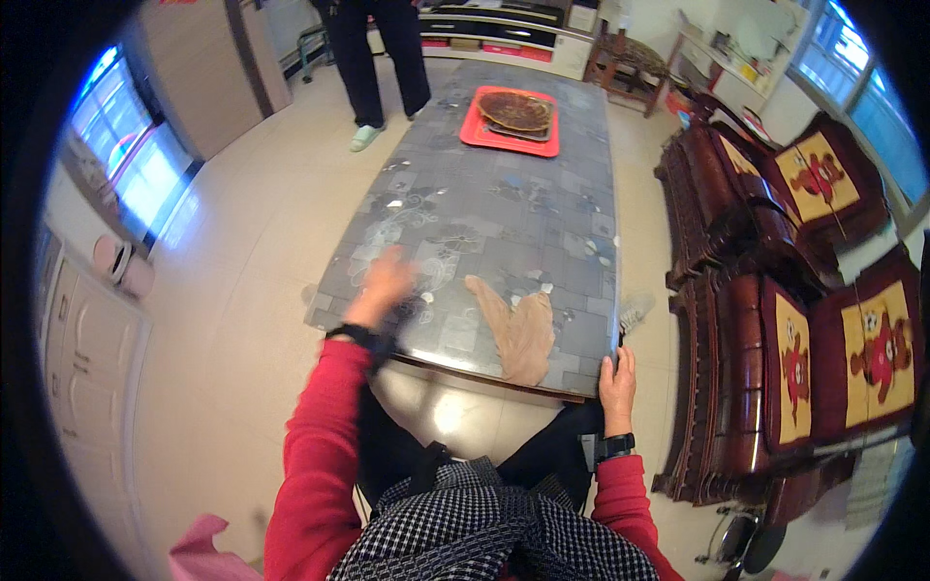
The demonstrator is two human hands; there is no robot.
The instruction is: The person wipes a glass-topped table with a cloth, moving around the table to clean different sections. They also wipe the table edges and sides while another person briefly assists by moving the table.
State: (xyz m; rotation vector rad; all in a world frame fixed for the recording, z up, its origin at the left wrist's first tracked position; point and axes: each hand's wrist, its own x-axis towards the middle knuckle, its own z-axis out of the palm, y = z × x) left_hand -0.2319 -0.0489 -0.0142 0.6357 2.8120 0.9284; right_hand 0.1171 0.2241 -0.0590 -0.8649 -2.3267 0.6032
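Note:
My left hand (389, 279) is blurred over the near left part of a long table (501, 210) with a grey patterned top. Its fingers are too smeared to make out, and no object shows in it. At the table's near right corner, my right hand (617, 388) rests against the side edge with its fingers extended and nothing in it. Between the hands lies a beige piece of thin fabric (519, 334), shaped like a pair of short socks. One end of it reaches the front edge of the table.
A red tray (472, 134) holding a round brown item (514, 110) sits toward the far end. Beyond the left side stands a person in dark trousers (374, 58). Wooden sofas with bear-patterned cushions (879, 356) line the right, and a pink bin (134, 274) stands left.

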